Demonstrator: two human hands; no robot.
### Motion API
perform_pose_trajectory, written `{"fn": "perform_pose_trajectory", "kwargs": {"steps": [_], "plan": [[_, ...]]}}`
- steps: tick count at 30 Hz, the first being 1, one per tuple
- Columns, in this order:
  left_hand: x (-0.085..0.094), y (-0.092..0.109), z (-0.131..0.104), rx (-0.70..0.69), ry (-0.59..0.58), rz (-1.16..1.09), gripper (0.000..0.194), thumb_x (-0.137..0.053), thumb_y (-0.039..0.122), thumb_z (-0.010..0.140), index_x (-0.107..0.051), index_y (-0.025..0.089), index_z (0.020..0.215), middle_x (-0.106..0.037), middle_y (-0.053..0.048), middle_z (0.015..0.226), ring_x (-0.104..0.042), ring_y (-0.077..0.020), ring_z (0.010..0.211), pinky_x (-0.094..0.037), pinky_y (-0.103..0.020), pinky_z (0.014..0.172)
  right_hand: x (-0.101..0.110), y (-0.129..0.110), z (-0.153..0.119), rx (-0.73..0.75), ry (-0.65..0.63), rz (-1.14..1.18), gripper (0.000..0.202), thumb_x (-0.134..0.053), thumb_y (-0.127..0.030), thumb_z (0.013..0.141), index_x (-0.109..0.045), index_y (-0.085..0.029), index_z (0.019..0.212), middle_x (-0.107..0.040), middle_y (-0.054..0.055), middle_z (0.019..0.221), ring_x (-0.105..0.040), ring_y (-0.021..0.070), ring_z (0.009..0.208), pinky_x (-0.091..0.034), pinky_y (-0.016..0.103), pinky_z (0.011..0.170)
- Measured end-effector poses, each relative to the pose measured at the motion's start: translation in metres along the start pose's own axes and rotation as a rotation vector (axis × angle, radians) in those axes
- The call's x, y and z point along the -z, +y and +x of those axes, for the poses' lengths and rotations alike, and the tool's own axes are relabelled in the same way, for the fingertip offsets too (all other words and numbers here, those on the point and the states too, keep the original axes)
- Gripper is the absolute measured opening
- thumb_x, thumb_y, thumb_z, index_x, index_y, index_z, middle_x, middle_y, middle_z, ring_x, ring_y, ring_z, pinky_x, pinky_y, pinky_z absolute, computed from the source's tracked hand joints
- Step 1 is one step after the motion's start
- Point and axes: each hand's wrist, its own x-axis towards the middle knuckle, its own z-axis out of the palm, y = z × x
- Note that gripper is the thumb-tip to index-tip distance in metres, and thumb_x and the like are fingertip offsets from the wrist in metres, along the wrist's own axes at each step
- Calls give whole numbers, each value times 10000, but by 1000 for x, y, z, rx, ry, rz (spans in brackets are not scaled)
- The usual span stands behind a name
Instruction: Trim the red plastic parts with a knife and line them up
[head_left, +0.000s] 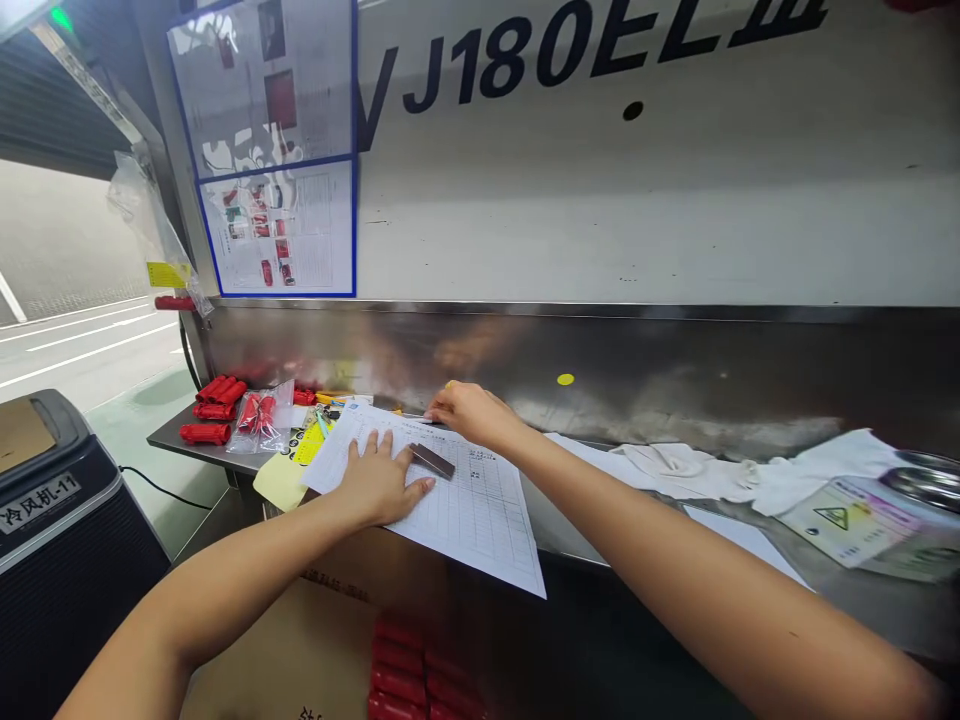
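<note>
Nearest, an open cardboard box [315, 650] under the counter [862, 600] holds rows of red plastic parts [405, 680]. Left of it stands a black machine [52, 520] labelled "冷风机-11". On the steel counter lies a printed gridded form [480, 510], its near corner hanging over the edge. The left hand [379, 480] rests flat on the form, fingers spread, holding nothing. A small dark flat bar [433, 460] lies on the form just beside that hand. The right hand [469, 412] touches the form's far edge, fingers curled low; whether they grip anything cannot be told. Farther left, a clear bag [259, 415] holds red parts, with loose red pieces [214, 405] beside it. White cloths [750, 470] lie to the right. The wall panel [637, 180] behind reads "J180EL".
</note>
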Motion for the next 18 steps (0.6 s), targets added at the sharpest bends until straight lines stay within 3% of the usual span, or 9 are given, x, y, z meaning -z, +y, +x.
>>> {"fn": "perform_pose_trajectory", "kwargs": {"steps": [4, 9, 13, 18], "plan": [[-1, -3, -3, 61, 55, -8, 753, -309, 458, 1008, -274, -49, 1563, -257, -310, 1673, -207, -416, 1581, -173, -645, 1260, -15, -6, 19, -13, 4, -104, 277, -652, -359, 1000, -667, -174, 1205, -673, 84, 1254, -664, 228, 1124, -564, 466, 983], [2, 0, -3, 77, 3, 16, 784, -299, 576, 992, -245, 118, 1626, -169, -226, 1720, -117, -429, 1599, -100, -740, 1229, -24, -10, 34, -47, -13, -190, 301, -660, -371, 994, -665, -155, 1205, -679, 94, 1235, -674, 228, 1101, -572, 459, 969], [4, 5, 10, 161, -23, 36, 785, -259, 569, 995, -264, 92, 1619, -125, -237, 1717, -96, -453, 1596, -84, -804, 1189, -10, -7, 30, -63, 4, -229, 316, -649, -386, 1000, -660, -157, 1217, -680, 93, 1234, -676, 228, 1095, -573, 463, 965], [0, 7, 34, 196, 39, 31, 762, -294, 555, 995, -321, 92, 1600, -190, -239, 1712, -134, -457, 1589, -105, -792, 1198, -4, -8, 21, -18, 3, -238, 318, -642, -381, 1004, -653, -167, 1238, -672, 90, 1260, -663, 237, 1133, -557, 484, 994]]}}
